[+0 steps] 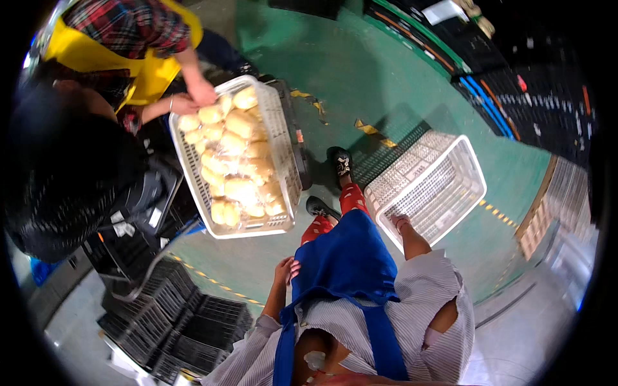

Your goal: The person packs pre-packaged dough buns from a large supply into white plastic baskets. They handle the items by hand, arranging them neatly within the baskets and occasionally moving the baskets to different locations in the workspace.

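My right hand [399, 222] holds the near rim of a white plastic crate [421, 172], which is tilted beside my right leg with nothing inside it. My left hand [287, 269] hangs by my blue apron [344, 260], fingers loosely apart and empty. Ahead and to the left stands another white plastic crate [288, 186], filled with pale yellow, rounded pieces in clear wrapping [239, 148]. Both hands of a co-worker [196, 96] are at that crate's far left corner, touching the pieces or rim; which one cannot be made out.
The co-worker in a yellow apron [151, 77] stands at the far left, and a dark head [71, 167] fills the left side. Black crates [174, 315] are stacked at lower left, more [541, 109] at far right. Striped tape [374, 132] marks the green floor [322, 61].
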`<action>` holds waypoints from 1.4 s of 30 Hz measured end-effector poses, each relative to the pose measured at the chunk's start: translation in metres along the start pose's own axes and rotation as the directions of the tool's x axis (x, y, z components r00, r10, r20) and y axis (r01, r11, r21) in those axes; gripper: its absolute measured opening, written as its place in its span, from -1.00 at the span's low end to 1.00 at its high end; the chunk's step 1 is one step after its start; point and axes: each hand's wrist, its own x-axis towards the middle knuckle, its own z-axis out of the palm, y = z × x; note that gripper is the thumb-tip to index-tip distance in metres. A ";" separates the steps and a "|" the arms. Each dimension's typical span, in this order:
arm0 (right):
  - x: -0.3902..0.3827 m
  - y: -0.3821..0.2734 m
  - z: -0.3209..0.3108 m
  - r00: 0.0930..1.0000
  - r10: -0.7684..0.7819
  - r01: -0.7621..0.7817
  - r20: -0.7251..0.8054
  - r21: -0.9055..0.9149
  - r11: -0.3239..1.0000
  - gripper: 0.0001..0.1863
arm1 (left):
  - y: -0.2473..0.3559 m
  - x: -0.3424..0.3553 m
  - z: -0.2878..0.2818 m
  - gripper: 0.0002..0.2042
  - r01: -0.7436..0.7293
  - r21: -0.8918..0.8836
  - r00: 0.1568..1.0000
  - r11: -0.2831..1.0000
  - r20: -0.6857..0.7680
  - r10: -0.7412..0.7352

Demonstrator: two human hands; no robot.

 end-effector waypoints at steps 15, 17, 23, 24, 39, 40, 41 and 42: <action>0.002 -0.049 0.059 0.879 0.107 0.220 -0.466 0.593 0.775 -0.34 | 0.049 0.202 -0.069 -0.62 -0.055 -0.664 0.997 0.746 -0.073 0.008; 0.017 -0.042 0.069 0.945 -0.011 0.232 -0.327 0.648 0.725 -0.39 | 0.041 0.229 -0.091 -0.67 -0.099 -0.620 0.960 0.778 -0.266 -0.090; 0.045 -0.042 0.085 0.951 0.102 0.096 -0.292 0.593 0.799 -0.67 | 0.032 0.241 -0.121 -0.73 -0.060 -0.399 0.969 0.915 -0.245 -0.044; 0.045 -0.043 0.084 0.961 0.012 0.157 -0.276 0.578 0.801 -0.67 | 0.032 0.238 -0.116 -0.72 -0.089 -0.444 0.966 0.892 -0.258 -0.032; -0.011 -0.065 0.027 0.968 -0.252 0.252 -0.007 0.014 0.968 -0.55 | 0.040 0.177 -0.053 -0.72 -0.183 -0.448 0.973 0.875 -0.209 0.096; -0.045 -0.084 0.016 0.958 -0.268 0.271 -0.104 0.015 0.962 -0.50 | 0.039 0.176 -0.048 -0.73 -0.173 -0.454 0.979 0.874 -0.178 0.102; -0.080 -0.109 0.008 0.864 -0.493 0.498 -0.101 0.027 0.867 -0.46 | 0.038 0.175 -0.042 -0.73 -0.162 -0.465 0.982 0.870 -0.163 0.096; -0.114 -0.133 0.004 0.739 -0.672 0.672 -0.055 0.143 0.727 -0.41 | 0.037 0.175 -0.039 -0.74 -0.154 -0.482 0.988 0.863 -0.103 0.119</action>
